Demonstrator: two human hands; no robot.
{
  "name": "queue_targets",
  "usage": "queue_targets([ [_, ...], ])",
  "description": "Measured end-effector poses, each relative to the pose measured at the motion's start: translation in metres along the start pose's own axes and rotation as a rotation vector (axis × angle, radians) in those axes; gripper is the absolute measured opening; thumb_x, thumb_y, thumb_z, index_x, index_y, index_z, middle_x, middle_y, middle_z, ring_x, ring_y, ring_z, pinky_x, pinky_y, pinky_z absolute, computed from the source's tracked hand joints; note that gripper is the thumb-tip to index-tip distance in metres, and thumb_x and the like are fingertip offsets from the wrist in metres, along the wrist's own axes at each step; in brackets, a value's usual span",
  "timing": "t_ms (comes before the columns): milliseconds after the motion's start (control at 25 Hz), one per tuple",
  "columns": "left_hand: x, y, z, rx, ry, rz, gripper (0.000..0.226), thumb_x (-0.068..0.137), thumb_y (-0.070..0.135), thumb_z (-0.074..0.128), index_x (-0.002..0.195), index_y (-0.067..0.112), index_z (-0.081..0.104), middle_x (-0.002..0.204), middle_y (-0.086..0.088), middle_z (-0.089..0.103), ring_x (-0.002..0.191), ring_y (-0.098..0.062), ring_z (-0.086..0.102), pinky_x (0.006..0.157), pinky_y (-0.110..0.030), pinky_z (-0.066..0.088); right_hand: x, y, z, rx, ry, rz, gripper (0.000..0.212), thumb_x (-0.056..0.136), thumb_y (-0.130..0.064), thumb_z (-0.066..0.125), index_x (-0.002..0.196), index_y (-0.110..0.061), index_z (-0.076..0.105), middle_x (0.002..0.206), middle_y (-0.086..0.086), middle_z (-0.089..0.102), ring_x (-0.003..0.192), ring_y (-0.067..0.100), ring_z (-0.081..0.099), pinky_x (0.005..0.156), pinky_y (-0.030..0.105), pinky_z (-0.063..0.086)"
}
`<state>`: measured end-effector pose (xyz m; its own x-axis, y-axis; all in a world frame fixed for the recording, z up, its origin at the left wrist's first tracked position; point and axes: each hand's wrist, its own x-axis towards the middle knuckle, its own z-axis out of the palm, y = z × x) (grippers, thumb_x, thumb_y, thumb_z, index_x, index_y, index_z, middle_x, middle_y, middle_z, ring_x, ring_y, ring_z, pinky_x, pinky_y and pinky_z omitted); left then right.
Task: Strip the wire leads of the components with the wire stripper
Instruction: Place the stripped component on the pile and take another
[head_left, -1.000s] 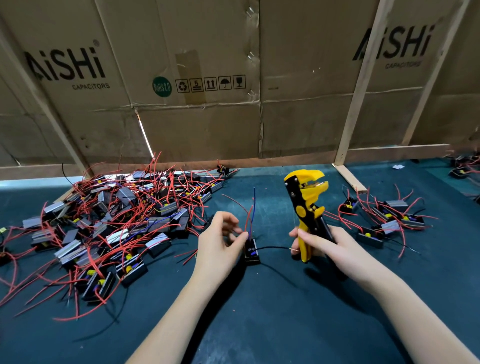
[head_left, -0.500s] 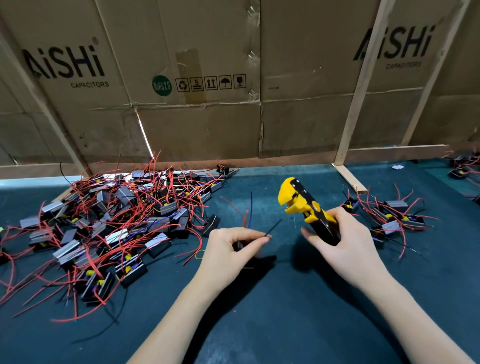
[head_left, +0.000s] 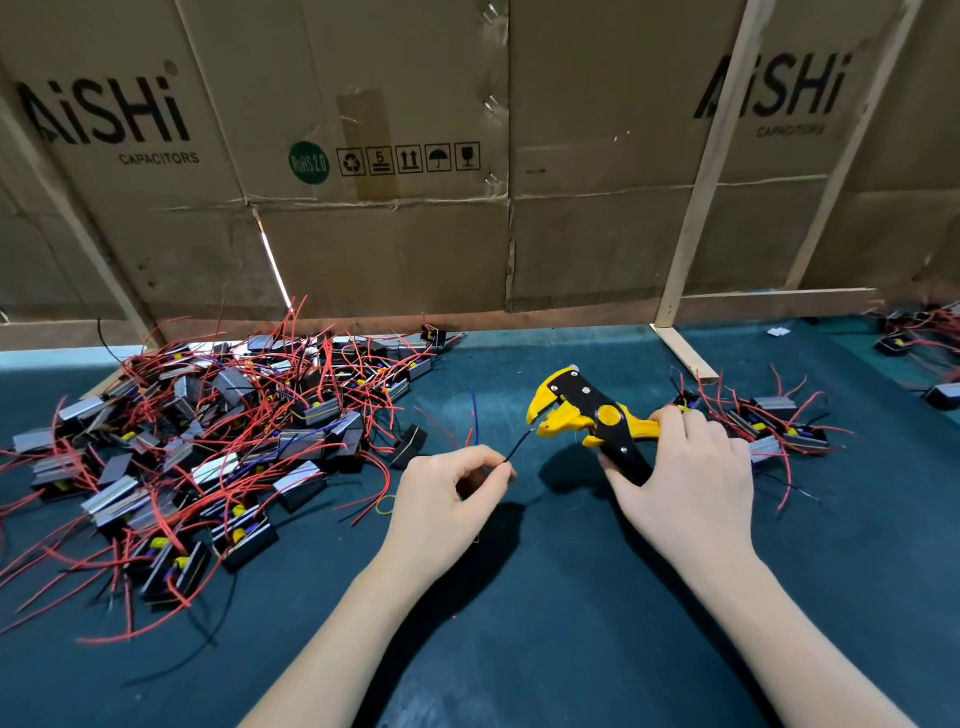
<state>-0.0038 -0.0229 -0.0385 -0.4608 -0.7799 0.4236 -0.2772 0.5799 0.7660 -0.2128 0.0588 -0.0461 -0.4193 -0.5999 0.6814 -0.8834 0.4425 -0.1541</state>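
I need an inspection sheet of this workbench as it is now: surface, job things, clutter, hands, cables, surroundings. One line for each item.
Surface: dark green mat covers the bench.
Job's things: yellow and black wire stripper held above the mat, head pointing left; thin black wire reaches toward its head, tip just at it; big pile of components on the left, small pile on the right.
Clutter: small white scrap far right.
Hands: left hand pinches the black wire; right hand grips the stripper handles.
Cables: red leads stick out of both piles; one blue wire stands beside the left hand.
Surroundings: cardboard wall with wooden slats.
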Motion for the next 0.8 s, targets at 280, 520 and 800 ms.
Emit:
queue_targets([
  [280, 0.0006, 0.0009, 0.0009, 0.062, 0.015, -0.042, 0.021, 0.087, 0.013, 0.067, 0.066, 0.017, 0.068, 0.043, 0.007, 0.042, 0.045, -0.009, 0.033, 0.051, -0.023, 0.028, -0.0007, -0.0016, 0.0047, -0.03, 0.04, -0.056, 0.059, 0.066, -0.053, 0.082, 0.092, -0.004, 0.06, 0.078, 0.01, 0.056, 0.071, 0.034, 0.053, 0.068, 0.041, 0.034],
  [520, 0.0018, 0.0005, 0.0025, 0.074, 0.009, -0.061, 0.022, 0.086, 0.013, 0.066, 0.065, 0.016, 0.066, 0.047, -0.001, 0.047, 0.048, -0.01, 0.034, 0.054, -0.03, 0.032, 0.0006, 0.0004, 0.0034, -0.009, 0.067, -0.074, 0.055, 0.066, -0.049, 0.082, 0.089, -0.005, 0.059, 0.078, 0.01, 0.056, 0.071, 0.034, 0.052, 0.067, 0.041, 0.035],
  [800, 0.0015, 0.0006, 0.0024, 0.109, -0.046, -0.021, 0.02, 0.084, 0.014, 0.067, 0.065, 0.017, 0.066, 0.049, 0.002, 0.047, 0.049, -0.009, 0.035, 0.054, -0.027, 0.032, 0.0016, -0.0002, 0.0011, -0.019, 0.1, -0.096, 0.049, 0.07, -0.047, 0.079, 0.086, -0.006, 0.058, 0.076, 0.01, 0.054, 0.071, 0.034, 0.052, 0.066, 0.041, 0.036],
])
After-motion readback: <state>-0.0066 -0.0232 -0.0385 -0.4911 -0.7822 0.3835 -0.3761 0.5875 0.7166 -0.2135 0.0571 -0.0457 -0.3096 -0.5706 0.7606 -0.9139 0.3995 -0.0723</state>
